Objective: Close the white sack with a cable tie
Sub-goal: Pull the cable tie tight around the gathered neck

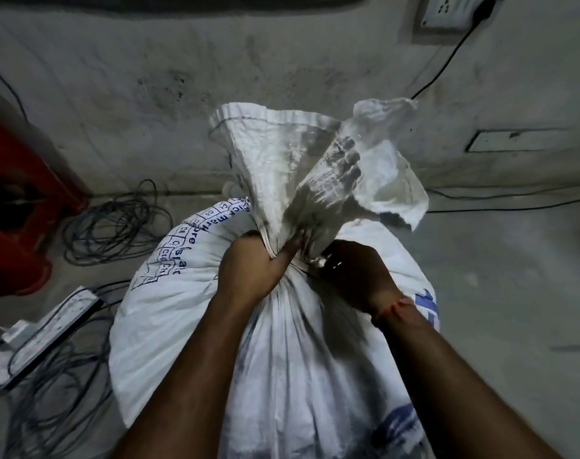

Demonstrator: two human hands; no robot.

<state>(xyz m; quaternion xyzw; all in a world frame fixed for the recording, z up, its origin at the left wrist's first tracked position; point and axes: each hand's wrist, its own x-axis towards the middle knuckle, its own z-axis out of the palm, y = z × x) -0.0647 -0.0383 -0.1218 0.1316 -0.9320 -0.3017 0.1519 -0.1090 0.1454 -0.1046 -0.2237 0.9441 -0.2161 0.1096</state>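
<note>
White sack (182,326) upright, gathered neck pointing up; left hand (252,270) and right hand (354,276) clamped round neck.

Grey concrete floor (497,276), dusty. On it: white sack (189,309), upright; coiled dark cables (116,223) to its left; power strip (53,329) near the cables; red plastic object (20,207) at far left.

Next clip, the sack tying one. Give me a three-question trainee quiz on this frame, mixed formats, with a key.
1. True or false: the left hand grips the gathered neck of the white sack.
2. What lies coiled on the floor left of the sack? A) cables B) rope C) a hose
3. Fill in: the box at the far left is coloured ____.

Key: 1 true; 2 A; 3 red, the red box. The right hand also closes at the neck.
</note>
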